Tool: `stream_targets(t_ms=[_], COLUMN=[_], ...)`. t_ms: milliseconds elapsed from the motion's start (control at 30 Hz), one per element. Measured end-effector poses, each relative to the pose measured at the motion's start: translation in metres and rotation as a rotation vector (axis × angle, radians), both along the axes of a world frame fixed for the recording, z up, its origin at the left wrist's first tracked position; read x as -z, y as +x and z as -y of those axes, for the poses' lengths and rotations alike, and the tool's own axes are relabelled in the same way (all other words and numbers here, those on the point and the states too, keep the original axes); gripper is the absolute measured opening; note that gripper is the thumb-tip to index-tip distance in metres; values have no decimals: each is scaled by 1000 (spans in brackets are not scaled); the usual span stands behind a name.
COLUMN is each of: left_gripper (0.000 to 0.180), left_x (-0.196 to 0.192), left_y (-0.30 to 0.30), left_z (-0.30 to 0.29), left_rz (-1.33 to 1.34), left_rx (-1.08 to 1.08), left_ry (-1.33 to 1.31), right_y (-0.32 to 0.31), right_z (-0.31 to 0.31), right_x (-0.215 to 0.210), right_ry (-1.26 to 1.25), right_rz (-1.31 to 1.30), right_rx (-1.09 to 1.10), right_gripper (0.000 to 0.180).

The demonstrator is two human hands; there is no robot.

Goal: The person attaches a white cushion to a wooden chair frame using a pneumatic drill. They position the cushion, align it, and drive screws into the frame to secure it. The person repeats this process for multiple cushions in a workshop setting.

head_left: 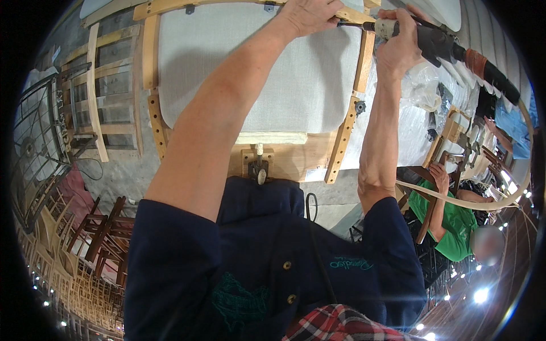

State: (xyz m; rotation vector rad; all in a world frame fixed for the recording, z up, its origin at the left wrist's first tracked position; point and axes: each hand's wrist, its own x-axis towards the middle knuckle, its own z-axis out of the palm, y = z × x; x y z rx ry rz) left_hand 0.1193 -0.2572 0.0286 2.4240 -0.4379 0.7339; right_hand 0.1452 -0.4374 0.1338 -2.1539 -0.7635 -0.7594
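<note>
A light grey upholstered panel [216, 62] lies framed by pale wooden rails [151, 57]. At the far right corner of it, my right hand [396, 48] grips a black power screwdriver [438, 44] with cream tape round its nose. The tool points left, and its bit reaches the wood beside my left hand [311, 16]. My left fingers are closed together at the far rail, next to the bit tip. Whatever they may pinch is too small to make out. Small dark brackets [269, 7] sit along the far rail.
Close to my body stands a toggle clamp [260, 170] on a wooden board. A pale hose [483, 203] curves down from the tool on the right. Slatted wooden frames [96, 91] lie at left. A co-worker in green [455, 219] handles wooden parts at right.
</note>
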Motion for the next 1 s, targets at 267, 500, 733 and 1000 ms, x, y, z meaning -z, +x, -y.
stream_targets(t_ms=[267,500,733,1000], left_gripper=[27,35,41,44], left_x=[-3,-3,-2,2], left_y=[-2,-4,-2,-1], left_z=[-1,-4,-6,-5], left_rz=[-29,-58,-68,-12], left_rx=[15,28,53,64], left_ry=[6,21,10,1], right_y=[-2,-9,-13,-13], right_z=[-8,-21,-21,-21], right_x=[-5,-1,-8,-3], right_ry=[-349,248,230,238], right_rz=[225,-291,-317,-278], right_rx=[249,138,59,60], right_gripper=[19,15,16,19])
